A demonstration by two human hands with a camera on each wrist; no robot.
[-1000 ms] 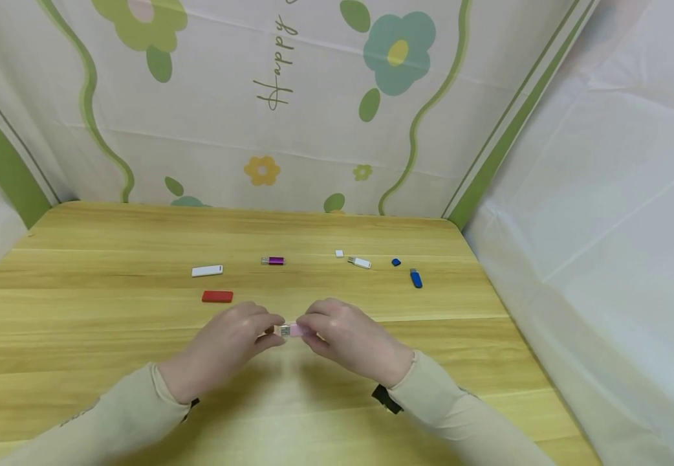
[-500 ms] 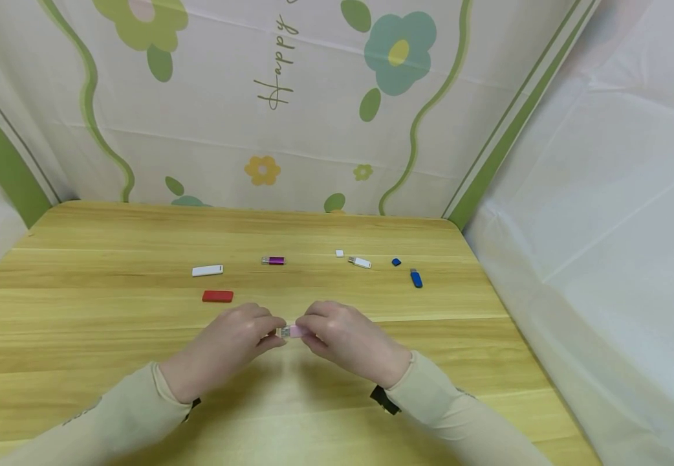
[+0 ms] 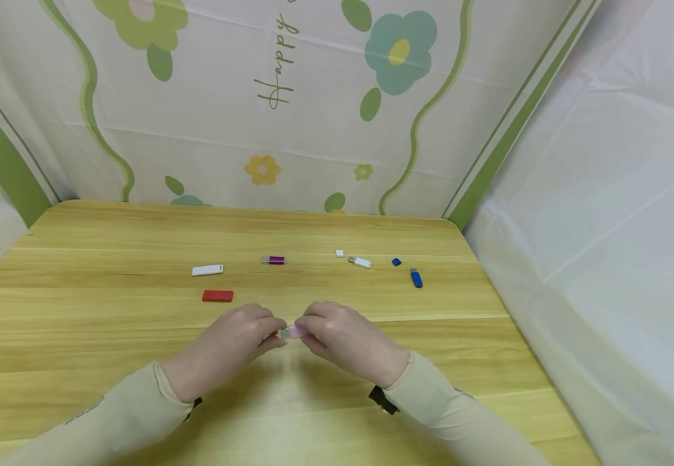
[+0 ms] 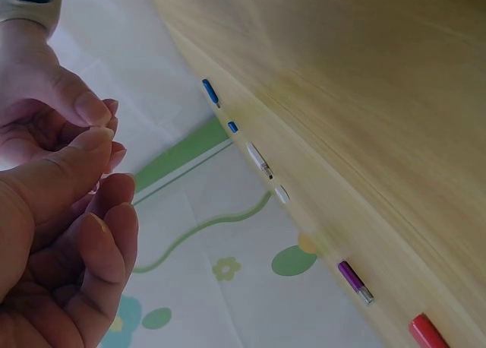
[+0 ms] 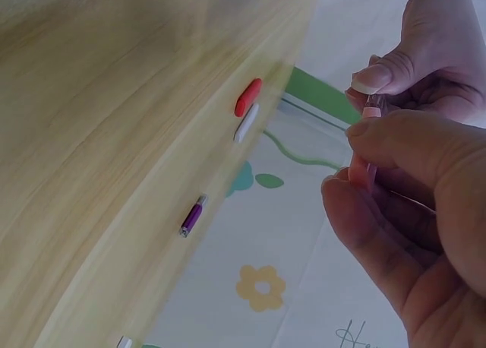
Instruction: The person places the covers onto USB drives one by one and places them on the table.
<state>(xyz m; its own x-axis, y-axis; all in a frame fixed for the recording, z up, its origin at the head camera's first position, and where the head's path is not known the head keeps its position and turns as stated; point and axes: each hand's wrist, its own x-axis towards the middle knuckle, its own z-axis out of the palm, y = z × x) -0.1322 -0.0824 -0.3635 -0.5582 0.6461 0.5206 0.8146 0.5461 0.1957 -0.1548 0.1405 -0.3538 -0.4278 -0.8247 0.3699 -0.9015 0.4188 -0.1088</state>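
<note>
A: Hands?
B: Both nearly closed, fingertips pinching. Left hand has the plug end of 1 pink USB stick; right hand has its pink body.
A: Position?
B: Raised above the bench, well in from the far edge, between the 2 hands.
A: Nearby?
B: Red stick, beyond the left hand. Blue stick, toward the far right corner.

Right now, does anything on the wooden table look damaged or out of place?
Nothing looks damaged, but the small square white cap and small blue cap lie beside, not on, the uncapped white USB stick and uncapped blue USB stick.
</note>
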